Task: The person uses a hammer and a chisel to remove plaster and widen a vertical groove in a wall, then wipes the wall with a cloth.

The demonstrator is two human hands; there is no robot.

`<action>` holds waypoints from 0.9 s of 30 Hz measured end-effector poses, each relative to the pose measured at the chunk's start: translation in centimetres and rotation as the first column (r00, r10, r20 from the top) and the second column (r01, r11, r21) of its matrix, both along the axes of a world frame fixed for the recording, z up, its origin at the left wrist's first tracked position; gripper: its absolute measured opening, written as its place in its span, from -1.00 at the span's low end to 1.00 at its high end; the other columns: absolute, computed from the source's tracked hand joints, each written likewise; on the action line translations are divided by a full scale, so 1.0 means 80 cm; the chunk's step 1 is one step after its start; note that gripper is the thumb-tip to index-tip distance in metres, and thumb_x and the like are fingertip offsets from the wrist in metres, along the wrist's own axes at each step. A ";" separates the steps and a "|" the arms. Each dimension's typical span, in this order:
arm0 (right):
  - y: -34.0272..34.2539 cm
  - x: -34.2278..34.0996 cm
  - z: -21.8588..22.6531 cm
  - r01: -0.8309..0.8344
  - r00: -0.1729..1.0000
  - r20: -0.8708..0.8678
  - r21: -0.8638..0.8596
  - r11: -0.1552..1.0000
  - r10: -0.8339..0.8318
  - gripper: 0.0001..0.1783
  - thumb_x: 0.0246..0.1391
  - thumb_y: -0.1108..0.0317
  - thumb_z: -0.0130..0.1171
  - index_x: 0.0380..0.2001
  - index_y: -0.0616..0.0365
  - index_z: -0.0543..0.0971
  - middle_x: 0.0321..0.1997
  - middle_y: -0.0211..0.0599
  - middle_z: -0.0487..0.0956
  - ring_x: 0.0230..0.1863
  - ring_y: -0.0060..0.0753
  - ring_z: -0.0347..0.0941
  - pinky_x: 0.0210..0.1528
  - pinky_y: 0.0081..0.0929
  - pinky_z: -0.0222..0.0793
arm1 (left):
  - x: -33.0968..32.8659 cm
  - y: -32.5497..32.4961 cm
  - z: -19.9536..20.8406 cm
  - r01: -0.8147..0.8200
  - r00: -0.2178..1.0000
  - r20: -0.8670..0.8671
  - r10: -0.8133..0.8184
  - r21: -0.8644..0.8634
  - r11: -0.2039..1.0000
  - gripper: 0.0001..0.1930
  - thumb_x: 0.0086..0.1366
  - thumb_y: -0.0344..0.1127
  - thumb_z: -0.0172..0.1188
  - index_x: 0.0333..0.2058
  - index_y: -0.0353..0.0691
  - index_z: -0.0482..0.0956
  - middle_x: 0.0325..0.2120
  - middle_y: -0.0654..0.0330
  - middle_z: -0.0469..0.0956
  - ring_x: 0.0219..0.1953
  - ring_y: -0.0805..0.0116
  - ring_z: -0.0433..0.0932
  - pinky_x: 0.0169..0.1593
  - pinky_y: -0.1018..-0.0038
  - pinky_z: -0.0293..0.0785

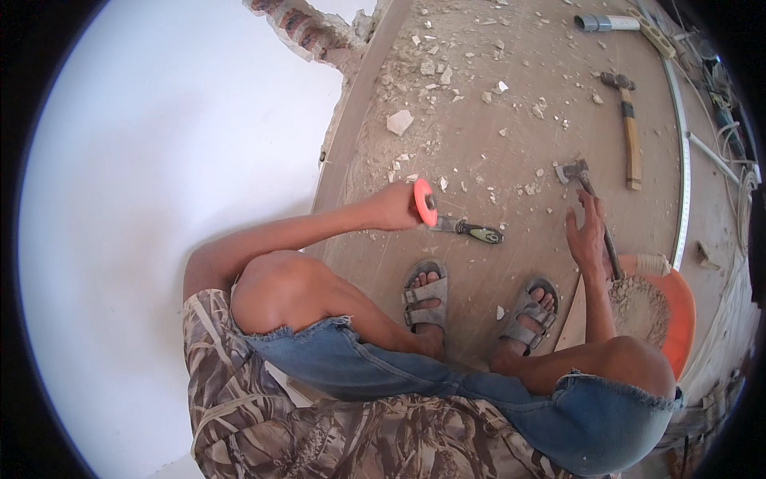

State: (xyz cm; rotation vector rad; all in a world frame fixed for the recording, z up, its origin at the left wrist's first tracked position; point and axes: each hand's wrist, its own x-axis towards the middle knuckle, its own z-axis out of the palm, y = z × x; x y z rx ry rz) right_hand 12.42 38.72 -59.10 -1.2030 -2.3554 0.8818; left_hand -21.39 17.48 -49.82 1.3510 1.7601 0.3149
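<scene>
My left hand is closed around a chisel, whose round orange hand guard and dark striking end face up. Most of its shaft is hidden. Beside that fist lies a scraper with a green-and-black handle, its blade partly covered by the guard. My right hand, fingers apart, is by the dark handle of a hammer. That hammer's head points away from me, and its handle end reaches the orange bucket. Whether a fingertip touches the handle is hard to tell.
A wooden-handled hammer lies farther right. Plaster chunks and dust cover the floor ahead. The orange bucket at right holds rubble. A long white strip, a grey pipe and cables border the right. A white wall rises at left.
</scene>
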 end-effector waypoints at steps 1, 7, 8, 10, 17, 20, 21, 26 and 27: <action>0.000 0.003 0.001 0.010 1.000 -0.003 -0.035 0.999 -0.010 -0.56 0.08 0.47 0.13 0.07 0.17 0.43 0.06 -0.01 0.44 0.14 0.09 0.34 0.20 -0.10 0.25 | 0.013 0.006 0.007 0.088 0.994 -0.068 -0.090 -0.028 0.996 -0.75 0.05 -0.24 0.29 -0.41 -0.32 0.53 -0.48 -0.11 0.57 -0.36 -0.13 0.56 -0.30 0.16 0.45; 0.001 0.040 -0.046 0.019 0.999 -0.049 0.067 0.998 -0.016 -0.60 0.02 0.41 0.20 -0.01 0.19 0.50 -0.02 -0.04 0.51 0.10 0.03 0.40 0.16 -0.16 0.31 | 0.023 0.010 -0.074 0.158 0.985 -0.074 -0.153 0.072 0.985 -0.74 0.01 -0.19 0.34 -0.43 -0.27 0.58 -0.51 -0.09 0.57 -0.41 -0.15 0.55 -0.34 0.15 0.45; 0.000 0.017 -0.053 0.014 0.998 -0.069 0.082 0.997 -0.009 -0.63 0.04 0.40 0.18 -0.03 0.16 0.50 -0.05 -0.06 0.51 0.05 0.05 0.42 0.13 -0.15 0.32 | 0.021 -0.001 -0.045 0.126 0.983 -0.139 -0.116 0.067 0.990 -0.74 0.02 -0.20 0.35 -0.43 -0.27 0.59 -0.52 -0.09 0.57 -0.41 -0.13 0.56 -0.35 0.17 0.46; 0.011 0.006 -0.040 0.001 0.991 -0.130 0.048 0.999 0.006 -0.66 0.07 0.39 0.16 -0.05 0.16 0.50 -0.11 -0.06 0.50 0.00 0.06 0.43 0.08 -0.13 0.33 | 0.012 -0.017 -0.046 0.047 0.988 -0.147 -0.040 0.045 0.998 -0.74 0.01 -0.23 0.35 -0.42 -0.29 0.58 -0.52 -0.09 0.57 -0.41 -0.12 0.56 -0.35 0.21 0.46; 0.036 0.058 -0.019 0.229 0.967 -0.114 -0.015 0.973 -0.229 -0.70 0.11 0.42 0.11 -0.06 0.17 0.48 -0.18 -0.09 0.51 -0.08 0.01 0.46 -0.02 -0.15 0.37 | 0.057 0.011 -0.051 0.023 0.999 0.049 -0.022 -0.016 1.000 -0.77 0.03 -0.28 0.31 -0.40 -0.31 0.57 -0.51 -0.08 0.57 -0.37 -0.12 0.58 -0.34 0.27 0.48; 0.046 0.065 -0.011 0.270 0.951 -0.149 -0.031 0.962 -0.272 -0.73 0.12 0.43 0.10 -0.08 0.17 0.49 -0.20 -0.09 0.52 -0.12 -0.03 0.49 -0.06 -0.17 0.39 | 0.065 0.013 -0.040 0.070 0.998 0.016 -0.069 -0.085 0.994 -0.78 0.05 -0.35 0.30 -0.37 -0.37 0.54 -0.52 -0.03 0.57 -0.43 0.28 0.59 -0.30 0.33 0.47; 0.049 0.067 -0.007 0.281 0.945 -0.160 -0.055 0.958 -0.286 -0.73 0.13 0.43 0.09 -0.08 0.17 0.49 -0.20 -0.08 0.52 -0.12 -0.04 0.49 -0.07 -0.18 0.40 | 0.065 0.011 -0.041 0.065 0.998 0.019 -0.063 -0.085 0.994 -0.78 0.05 -0.35 0.30 -0.37 -0.37 0.54 -0.52 -0.03 0.57 -0.43 0.28 0.59 -0.30 0.33 0.47; 0.086 0.083 -0.017 0.321 0.933 -0.181 0.023 0.947 -0.312 -0.74 0.13 0.43 0.09 -0.09 0.19 0.51 -0.20 -0.08 0.54 -0.15 -0.09 0.51 -0.07 -0.18 0.42 | 0.067 0.009 -0.051 0.081 0.997 -0.001 -0.082 -0.092 0.992 -0.78 0.05 -0.36 0.29 -0.36 -0.37 0.54 -0.50 -0.04 0.57 -0.40 0.21 0.61 -0.27 0.31 0.48; 0.104 0.085 -0.021 0.330 0.935 -0.164 0.069 0.941 -0.316 -0.74 0.13 0.43 0.09 -0.09 0.18 0.51 -0.20 -0.08 0.54 -0.15 -0.08 0.51 -0.06 -0.19 0.42 | 0.068 0.010 -0.049 0.074 0.997 0.005 -0.074 -0.114 0.991 -0.78 0.06 -0.36 0.28 -0.34 -0.36 0.54 -0.48 -0.04 0.57 -0.38 0.17 0.62 -0.26 0.31 0.48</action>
